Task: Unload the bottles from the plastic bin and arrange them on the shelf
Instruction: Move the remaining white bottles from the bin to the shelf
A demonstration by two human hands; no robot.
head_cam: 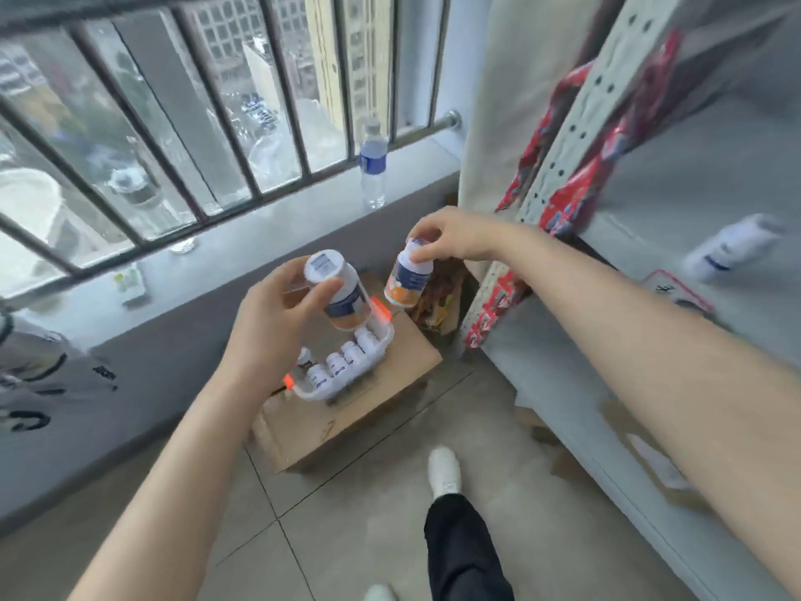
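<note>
My left hand [277,323] grips a white bottle [344,299] with an orange and blue label, tilted above the clear plastic bin [383,340]. My right hand [450,236] pinches a second bottle of the same kind [407,279] by its top, holding it upright just right of the bin. Several white-capped bottles [342,366] stand in a row inside the bin, which rests on a cardboard box [346,422]. The grey metal shelf [693,201] stands to the right, with one white bottle [732,247] lying blurred on it.
A clear water bottle [372,164] stands on the window ledge behind the bin. Red wrappers [568,201] hang around the shelf's perforated post. A snack bag [437,297] sits by the post. My leg and white shoe [444,470] are on the tiled floor.
</note>
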